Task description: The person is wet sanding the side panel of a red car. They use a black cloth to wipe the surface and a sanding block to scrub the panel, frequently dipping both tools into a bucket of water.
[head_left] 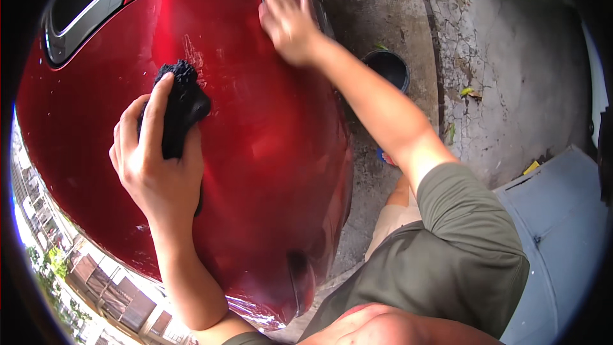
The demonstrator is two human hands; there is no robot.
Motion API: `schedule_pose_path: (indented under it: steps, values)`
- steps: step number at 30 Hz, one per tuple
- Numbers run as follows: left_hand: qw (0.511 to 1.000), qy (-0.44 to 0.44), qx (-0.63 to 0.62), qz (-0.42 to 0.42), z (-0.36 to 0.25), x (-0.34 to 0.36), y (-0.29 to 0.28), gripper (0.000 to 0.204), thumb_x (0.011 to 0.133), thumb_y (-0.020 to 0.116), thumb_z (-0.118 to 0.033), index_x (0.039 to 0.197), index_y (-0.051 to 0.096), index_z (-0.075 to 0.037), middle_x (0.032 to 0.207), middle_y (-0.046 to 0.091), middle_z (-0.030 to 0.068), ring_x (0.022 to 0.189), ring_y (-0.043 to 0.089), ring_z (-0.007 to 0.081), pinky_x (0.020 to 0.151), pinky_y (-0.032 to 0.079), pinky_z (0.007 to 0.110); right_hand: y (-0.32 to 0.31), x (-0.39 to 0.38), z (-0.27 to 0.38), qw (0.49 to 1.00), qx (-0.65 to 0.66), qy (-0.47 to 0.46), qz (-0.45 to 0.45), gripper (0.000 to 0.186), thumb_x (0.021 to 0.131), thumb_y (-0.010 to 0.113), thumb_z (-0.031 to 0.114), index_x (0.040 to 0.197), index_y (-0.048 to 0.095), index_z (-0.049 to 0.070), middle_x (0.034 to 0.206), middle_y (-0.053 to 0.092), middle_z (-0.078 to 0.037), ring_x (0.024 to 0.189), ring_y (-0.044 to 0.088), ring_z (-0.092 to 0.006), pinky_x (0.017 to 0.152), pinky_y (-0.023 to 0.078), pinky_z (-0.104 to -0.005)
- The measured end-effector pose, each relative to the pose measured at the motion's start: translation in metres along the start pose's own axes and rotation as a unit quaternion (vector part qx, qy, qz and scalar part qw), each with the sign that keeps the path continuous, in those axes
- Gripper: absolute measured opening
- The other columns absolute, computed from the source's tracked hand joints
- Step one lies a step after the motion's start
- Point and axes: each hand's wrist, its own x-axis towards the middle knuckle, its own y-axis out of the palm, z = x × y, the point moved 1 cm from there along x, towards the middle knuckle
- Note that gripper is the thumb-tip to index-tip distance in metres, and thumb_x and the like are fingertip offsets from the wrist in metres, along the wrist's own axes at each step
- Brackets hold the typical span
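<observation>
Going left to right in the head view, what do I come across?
Car window, left hand gripping a black cloth or sponge, open right hand, dark bucket, yellowish leaf, pale grey panel.

Between the left hand (pixel 152 156) with its black cloth (pixel 184 105) and the right hand (pixel 290 29), the red car panel (pixel 255 128) offers clear passage; beyond its right edge, a dark bucket (pixel 388 66) obstructs.

The top edge cuts off the red car (pixel 255 160); the right arm (pixel 377 108) partly hides a bucket (pixel 393 68).
</observation>
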Motion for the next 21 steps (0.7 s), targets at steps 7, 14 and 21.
schedule_pose_path:
  steps: [7,14,21]
  values:
    - [1.0,-0.013,-0.005,0.026,0.01,-0.003,-0.003,0.058,0.079,0.077,-0.003,0.135,0.071,-0.014,0.119,0.071,0.0113,0.11,0.068,0.0318,0.098,0.052,0.043,-0.005,-0.077,0.026,0.999,-0.012,-0.037,0.039,0.076,0.11,0.037,0.034,0.168,0.0,0.003,0.176,-0.002,-0.018,0.163,-0.001,-0.0378,0.124,-0.002,-0.0693]
    - [0.999,-0.033,-0.01,0.03,0.011,-0.004,0.005,0.054,0.081,0.079,-0.003,0.134,0.071,-0.012,0.123,0.071,0.0121,0.114,0.068,0.0318,0.102,0.052,0.043,-0.009,-0.091,0.002,0.999,0.004,-0.033,0.013,0.072,0.108,0.042,0.032,0.167,0.014,0.001,0.173,0.011,-0.026,0.161,0.012,-0.0429,0.124,0.007,-0.0693]
    - [0.999,-0.029,-0.025,0.022,0.009,0.002,0.015,0.054,0.081,0.075,0.003,0.134,0.069,-0.004,0.126,0.07,0.0149,0.114,0.069,0.032,0.101,0.055,0.042,-0.003,-0.038,-0.042,0.997,0.078,-0.015,-0.025,0.072,0.109,0.042,0.03,0.167,0.011,0.001,0.174,0.008,-0.026,0.161,0.008,-0.0428,0.126,0.002,-0.0654]
